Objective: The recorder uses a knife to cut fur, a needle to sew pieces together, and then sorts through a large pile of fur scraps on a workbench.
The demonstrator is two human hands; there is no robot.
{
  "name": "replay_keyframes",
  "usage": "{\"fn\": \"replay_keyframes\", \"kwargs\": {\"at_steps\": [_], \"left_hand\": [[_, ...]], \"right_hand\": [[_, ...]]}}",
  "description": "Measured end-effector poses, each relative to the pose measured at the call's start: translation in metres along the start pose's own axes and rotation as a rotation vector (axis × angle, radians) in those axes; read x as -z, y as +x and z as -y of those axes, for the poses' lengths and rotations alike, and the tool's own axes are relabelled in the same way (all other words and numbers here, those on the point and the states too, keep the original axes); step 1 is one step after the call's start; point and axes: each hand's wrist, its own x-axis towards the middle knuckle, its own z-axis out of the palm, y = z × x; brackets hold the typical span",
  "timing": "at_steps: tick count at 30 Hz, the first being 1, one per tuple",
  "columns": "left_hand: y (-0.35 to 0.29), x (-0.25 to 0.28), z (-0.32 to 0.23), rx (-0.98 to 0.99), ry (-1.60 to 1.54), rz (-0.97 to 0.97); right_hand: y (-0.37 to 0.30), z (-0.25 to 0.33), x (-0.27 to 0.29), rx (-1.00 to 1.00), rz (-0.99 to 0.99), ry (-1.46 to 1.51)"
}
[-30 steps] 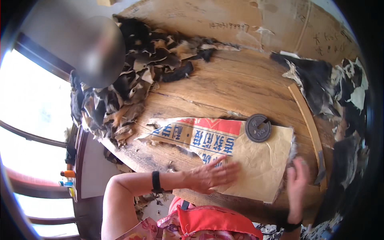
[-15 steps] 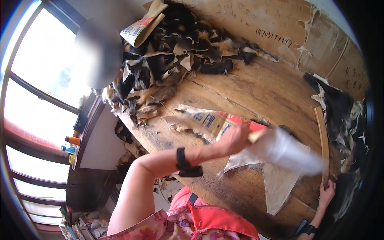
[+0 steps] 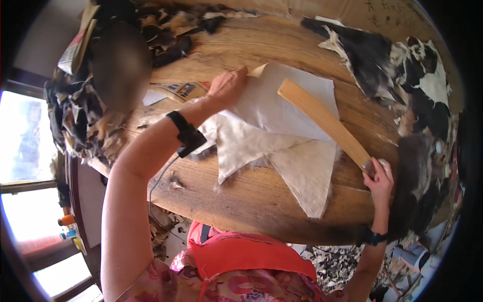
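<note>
My left hand (image 3: 229, 89) is closed on the upper left corner of a pale grey-white paper sheet (image 3: 266, 103), where a tan edge turns up. The sheet overlaps a cream-coloured piece of hide (image 3: 307, 173) with pointed ends and fur along its edges. In my right hand (image 3: 381, 177) is the near end of a flat wooden strip (image 3: 322, 121), pinched by the fingers. The strip slants up and left across the sheet; whether it touches the sheet I cannot tell. Beside my left hand lies printed brown paper (image 3: 181, 91), partly hidden.
Black, white and tan fur scraps (image 3: 75, 110) are heaped at the left of the wooden table (image 3: 241, 48). Fur hides (image 3: 372, 65) lie along its right side. Rolled printed paper (image 3: 75, 48) stands at the far left. More scraps (image 3: 342, 264) cover the floor.
The view has swung right. The paper sheet, blurred by motion before, now lies spread over the hide. My right hand has brought the wooden strip from the table's right side across the sheet.
</note>
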Motion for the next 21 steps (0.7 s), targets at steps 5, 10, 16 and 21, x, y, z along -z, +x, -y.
{"fn": "replay_keyframes", "kwargs": {"at_steps": [5, 10, 16, 21], "left_hand": [[-0.021, 0.012, -0.024, -0.333, 0.105, -0.419], [-0.103, -0.015, -0.035, -0.463, 0.159, -0.233], [-0.120, -0.040, -0.016, -0.339, 0.080, -0.134], [-0.211, -0.040, -0.032, -0.308, 0.049, 0.002]], "right_hand": [[0.018, 0.014, 0.005, -0.160, 0.138, 0.044], [0.014, 0.046, 0.008, -0.214, 0.111, -0.009], [-0.005, 0.132, -0.030, 0.077, 0.033, -0.143], [-0.023, 0.186, -0.070, 0.136, 0.201, 0.243]]}}
